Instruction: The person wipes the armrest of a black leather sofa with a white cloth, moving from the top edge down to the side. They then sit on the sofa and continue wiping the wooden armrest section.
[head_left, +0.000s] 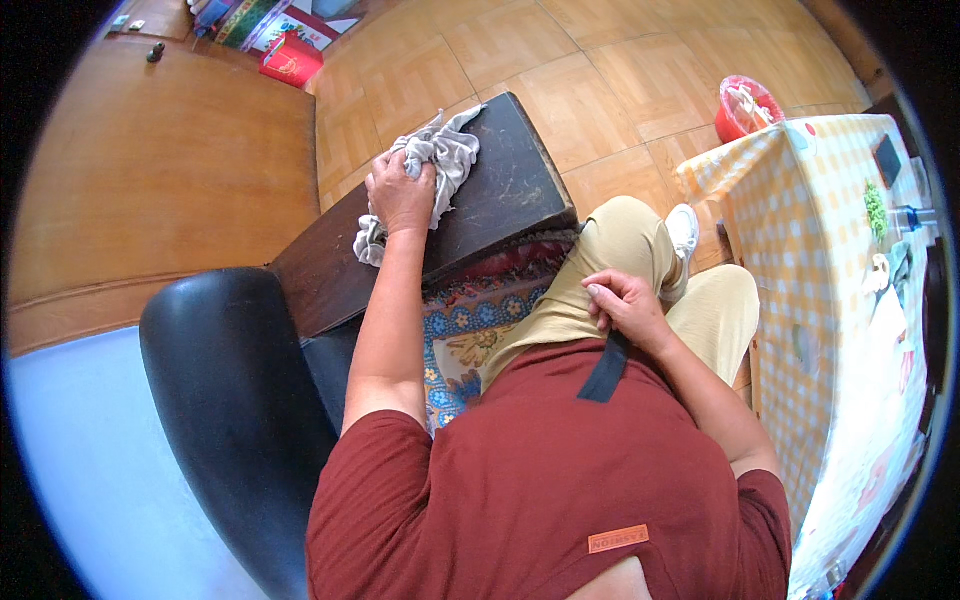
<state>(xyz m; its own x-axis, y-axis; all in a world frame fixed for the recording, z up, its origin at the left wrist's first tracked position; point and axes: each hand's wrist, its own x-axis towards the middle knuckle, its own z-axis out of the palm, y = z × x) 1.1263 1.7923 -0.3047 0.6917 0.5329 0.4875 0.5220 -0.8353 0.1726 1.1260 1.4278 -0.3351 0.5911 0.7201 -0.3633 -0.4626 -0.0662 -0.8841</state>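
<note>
My left hand (402, 189) grips a crumpled pale grey cloth (454, 154), pressed onto the wide dark wooden armrest (517, 176) of the seat. One end of the cloth trails past my wrist along the armrest's far side. Scuffs and light scratches mark the armrest's top near its front end. My right hand (626, 306) rests on my thigh, with the fingers curled in and the thumb lying against them. A dark strap (604, 369) runs over my shirt and goes out of sight beneath that hand; whether the hand touches it is unclear.
A patterned seat cover (457, 352) lies beside my left leg, by a black padded backrest (232, 405). A table with a checked tablecloth (795, 315) stands at right. Beyond it is a red bin (731, 124). A wooden door (172, 172) and a red paper bag (291, 64) are at left.
</note>
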